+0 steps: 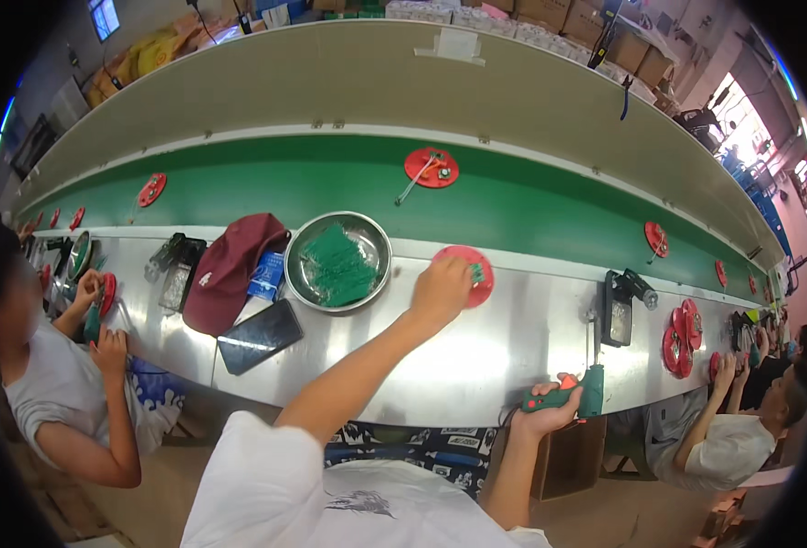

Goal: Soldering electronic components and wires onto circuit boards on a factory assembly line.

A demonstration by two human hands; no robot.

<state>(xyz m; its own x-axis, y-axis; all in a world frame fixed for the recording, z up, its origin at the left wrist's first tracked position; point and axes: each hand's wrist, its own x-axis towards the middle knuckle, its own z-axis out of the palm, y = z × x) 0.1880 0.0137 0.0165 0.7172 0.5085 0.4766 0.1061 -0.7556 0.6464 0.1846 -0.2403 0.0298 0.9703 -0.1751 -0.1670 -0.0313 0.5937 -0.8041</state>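
Note:
Over a round red disc (483,290) on the steel bench, my left hand (442,290) has its fingers curled and closed at the disc's middle. Small green and white parts (478,273) show beside the fingertips; the hand hides the disc's left part. At the bench's front edge, my right hand (549,416) is wrapped round the grip of a green electric screwdriver (591,393) with a red switch. Its long thin shaft points up and away from me. To the left of my left hand stands a round metal bowl (386,274) of thin green pieces (335,265).
Left of the bowl lie a maroon cap (230,274), a blue packet (267,276) and a black phone (260,336). A black tray (617,315) and stacked red discs (682,338) sit to the right. Behind runs a green belt (531,196) carrying red discs. People work on both sides.

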